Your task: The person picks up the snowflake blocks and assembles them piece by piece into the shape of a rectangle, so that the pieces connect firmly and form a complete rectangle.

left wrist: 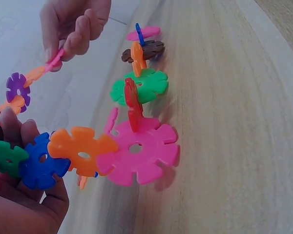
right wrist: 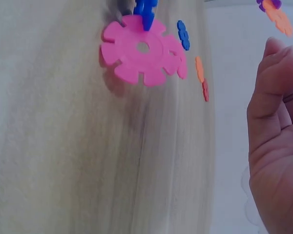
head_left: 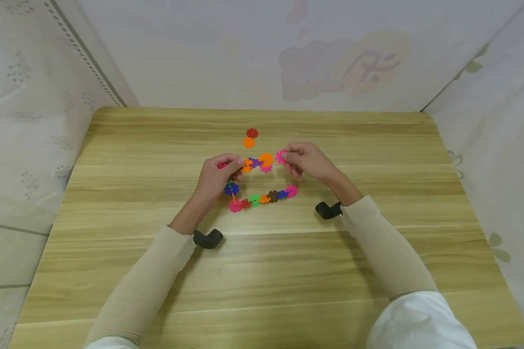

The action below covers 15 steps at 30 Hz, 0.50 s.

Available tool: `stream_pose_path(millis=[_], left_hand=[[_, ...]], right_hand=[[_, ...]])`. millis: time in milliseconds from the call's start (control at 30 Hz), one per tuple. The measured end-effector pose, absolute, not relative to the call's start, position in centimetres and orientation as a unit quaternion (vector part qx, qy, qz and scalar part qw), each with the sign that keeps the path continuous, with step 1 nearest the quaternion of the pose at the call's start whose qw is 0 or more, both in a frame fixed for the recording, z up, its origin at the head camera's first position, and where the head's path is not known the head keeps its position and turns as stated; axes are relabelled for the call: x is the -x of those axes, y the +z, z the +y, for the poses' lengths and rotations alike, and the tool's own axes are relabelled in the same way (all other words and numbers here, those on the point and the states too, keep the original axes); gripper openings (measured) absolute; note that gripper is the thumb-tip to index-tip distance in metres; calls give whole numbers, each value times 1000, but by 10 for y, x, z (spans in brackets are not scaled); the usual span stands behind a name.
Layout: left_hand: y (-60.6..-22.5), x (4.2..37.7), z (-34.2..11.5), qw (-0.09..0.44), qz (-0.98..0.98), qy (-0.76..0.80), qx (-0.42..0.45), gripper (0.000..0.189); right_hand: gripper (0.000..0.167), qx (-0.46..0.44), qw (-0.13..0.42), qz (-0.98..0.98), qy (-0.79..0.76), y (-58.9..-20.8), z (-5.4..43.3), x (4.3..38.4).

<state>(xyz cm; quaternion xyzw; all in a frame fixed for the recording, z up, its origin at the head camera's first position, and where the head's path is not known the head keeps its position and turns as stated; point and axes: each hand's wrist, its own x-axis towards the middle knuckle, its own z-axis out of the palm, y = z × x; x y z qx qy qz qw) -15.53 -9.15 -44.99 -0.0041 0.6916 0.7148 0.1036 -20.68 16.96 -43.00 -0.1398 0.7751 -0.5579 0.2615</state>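
Note:
A chain of interlocking flower-shaped plastic discs bends in an open loop over the table. My left hand [head_left: 216, 178] grips the chain on its left side, near a green disc [left wrist: 7, 155] and a blue disc [left wrist: 43, 161]. From there the upper run passes through a purple disc [left wrist: 18, 91] to an orange end disc [head_left: 266, 159]. My right hand [head_left: 310, 161] pinches a pink disc [head_left: 280, 156] just right of that end. The lower run goes from a pink corner disc [left wrist: 139, 151] through several colours to another pink disc [right wrist: 141, 48].
Beyond the chain, a loose red disc [head_left: 252, 133] and a loose orange disc [head_left: 249, 143] lie on the wooden table [head_left: 262, 281]. Another pink disc [head_left: 266, 168] lies below the upper run's end. Black wrist-worn pieces [head_left: 208, 239] jut inward from both sleeves.

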Motion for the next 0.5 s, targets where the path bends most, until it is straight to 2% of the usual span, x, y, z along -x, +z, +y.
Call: stream_pose_path(millis=[500], left_hand=[[-446, 155, -94, 96, 684, 723, -17, 25]], right_hand=[[21, 135, 304, 728, -599, -420, 164, 205]])
